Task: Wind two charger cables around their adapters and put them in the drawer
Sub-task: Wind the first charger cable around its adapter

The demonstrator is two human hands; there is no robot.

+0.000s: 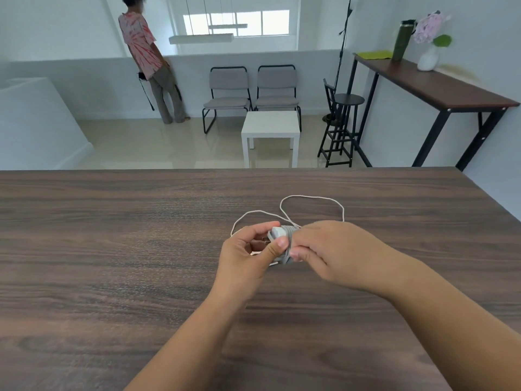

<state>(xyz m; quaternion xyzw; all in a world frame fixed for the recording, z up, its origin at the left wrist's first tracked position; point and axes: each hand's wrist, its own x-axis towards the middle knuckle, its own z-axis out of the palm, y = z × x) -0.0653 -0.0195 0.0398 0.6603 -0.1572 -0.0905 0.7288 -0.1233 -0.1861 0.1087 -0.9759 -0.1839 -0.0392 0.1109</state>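
Head view: one white adapter [277, 232] held up over the dark wood counter [112, 249], both hands on it, a few turns of cable already round the body.
Left grip [248, 249]: thumb and fingers pinch the plug end of the adapter.
Right grip [324, 249]: fingers curled over the wound turns, pinching the cable right at the adapter.
Cable [313, 197]: the rest lies in two loose loops on the counter, just behind the hands.
Risk 1: if the right hand slackens, I'd guess the turns spring loose.
Risk 2: those loops cross each other, so a quick pull could knot them.
Risk 3: prongs sit near the left fingers, so a wrap might snag there.
Second charger, drawer: can't see either.
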